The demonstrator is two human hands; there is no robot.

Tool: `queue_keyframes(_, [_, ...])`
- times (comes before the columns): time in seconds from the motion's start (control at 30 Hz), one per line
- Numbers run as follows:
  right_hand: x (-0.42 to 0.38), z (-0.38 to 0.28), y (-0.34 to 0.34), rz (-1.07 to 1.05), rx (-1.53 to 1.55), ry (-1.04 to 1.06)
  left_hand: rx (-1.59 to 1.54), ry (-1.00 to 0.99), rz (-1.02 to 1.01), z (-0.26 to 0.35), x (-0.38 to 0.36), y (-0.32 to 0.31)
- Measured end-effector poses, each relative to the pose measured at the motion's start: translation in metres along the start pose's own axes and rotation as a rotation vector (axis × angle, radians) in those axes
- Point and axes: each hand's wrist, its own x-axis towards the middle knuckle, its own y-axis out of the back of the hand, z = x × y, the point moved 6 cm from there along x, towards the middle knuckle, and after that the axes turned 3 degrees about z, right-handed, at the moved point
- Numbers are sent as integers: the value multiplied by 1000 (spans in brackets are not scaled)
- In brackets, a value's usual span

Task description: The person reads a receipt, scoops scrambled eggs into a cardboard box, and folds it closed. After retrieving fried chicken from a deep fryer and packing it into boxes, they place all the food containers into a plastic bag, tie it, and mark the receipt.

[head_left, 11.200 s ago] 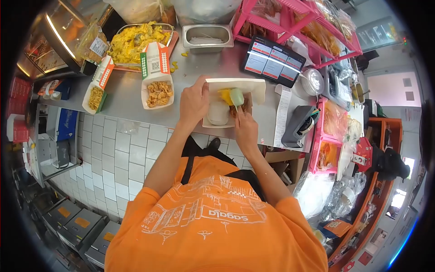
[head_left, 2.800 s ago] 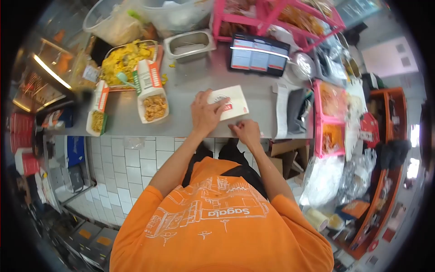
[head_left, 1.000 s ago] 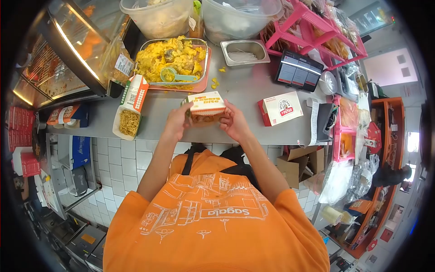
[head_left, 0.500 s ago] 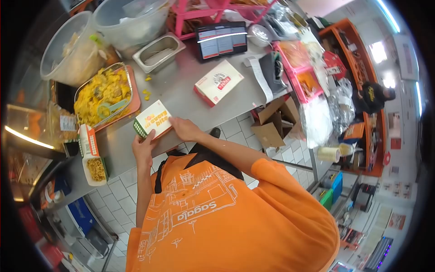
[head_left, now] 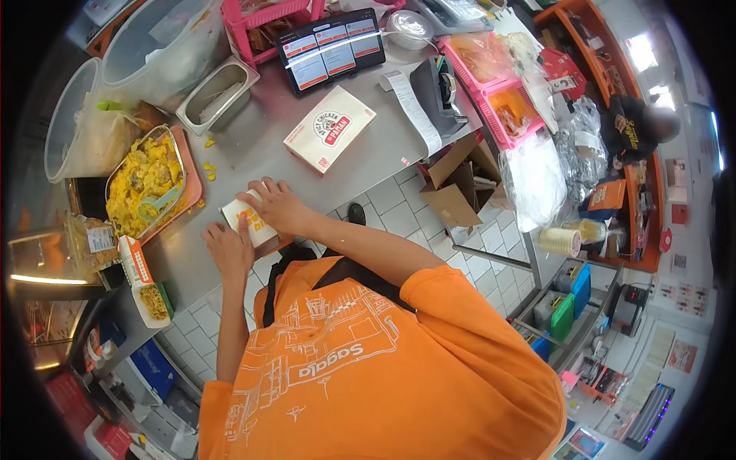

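At the near edge of the metal counter, both hands are around a small white food box [head_left: 254, 221] with yellow-orange lettering. My left hand [head_left: 229, 247] grips its left side, thumb on the lid. My right hand [head_left: 277, 205] lies over the top and far edge, its fingers bent across the lid and covering part of it. Left of the hands, an open food box [head_left: 154, 300] holds noodles. Beyond it sits a foil-lined tray [head_left: 181, 163] of yellow rice, with a pale green utensil [head_left: 157, 205] resting in it. A closed white chicken box [head_left: 330, 129] lies farther right.
A tablet [head_left: 331, 52] stands at the back beside a steel pan [head_left: 218, 96] and large plastic tubs [head_left: 165, 46]. A receipt strip [head_left: 412, 113] and pink baskets [head_left: 506, 115] are to the right. An open carton [head_left: 462, 184] is below the edge; another person [head_left: 636, 130] stands far right.
My right hand has moved from the box's right side to over its top. My left hand has shifted along the left side. The whole view has turned slightly.
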Motion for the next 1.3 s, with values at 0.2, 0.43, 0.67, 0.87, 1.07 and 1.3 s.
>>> queue_keyframes(0.2, [-107, 91, 105, 666, 462, -404, -423, -433, 216, 38, 4, -7])
queue_keyframes(0.43, [-265, 318, 273, 1173, 58, -757, -147, -410, 639, 118, -33, 24])
queue_keyframes(0.67, [-147, 400, 284, 797, -54, -521, -468, -793, 352, 402, 15, -25])
queue_keyframes(0.87, [-199, 349, 340, 1158, 219, -586, -304, -758, 243, 401, 49, -76])
queue_keyframes(1.07, [-197, 289, 213, 816, 1153, -622, -224, -705, 164, 406, 53, -78])
queue_keyframes(1.3, [-188, 336, 172, 677, 648, -482, -234, -695, 136, 406, 53, -76])
